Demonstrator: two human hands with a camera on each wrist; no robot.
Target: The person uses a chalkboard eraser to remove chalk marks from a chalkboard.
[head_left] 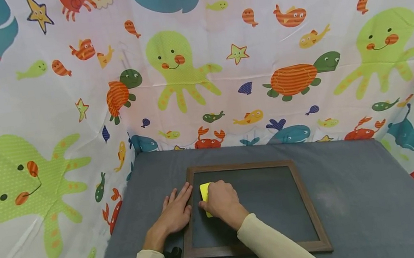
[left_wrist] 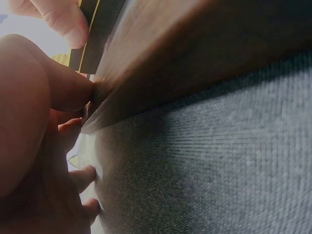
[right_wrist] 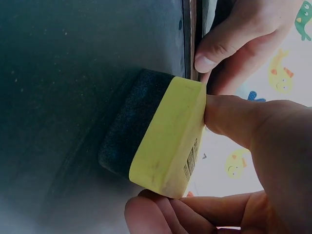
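Observation:
A small blackboard (head_left: 266,200) in a brown wooden frame (head_left: 309,203) lies flat on the table. My right hand (head_left: 221,200) grips a yellow board eraser (head_left: 205,189) over the board's left part. In the right wrist view the eraser (right_wrist: 168,131) has its dark felt side facing the board surface, with thumb and fingers holding its opposite ends. Along the frame's left side rests my left hand (head_left: 173,212), fingers extended and its thumb touching the wood. The left wrist view shows that thumb against the frame's edge (left_wrist: 146,58) and the other fingertips over the grey cloth.
Grey cloth (head_left: 361,195) covers the table around the board. A white curtain (head_left: 215,25) printed with sea animals hangs behind the table and along both sides. A black device (head_left: 174,256) sits at my left wrist, beside the frame's lower left corner.

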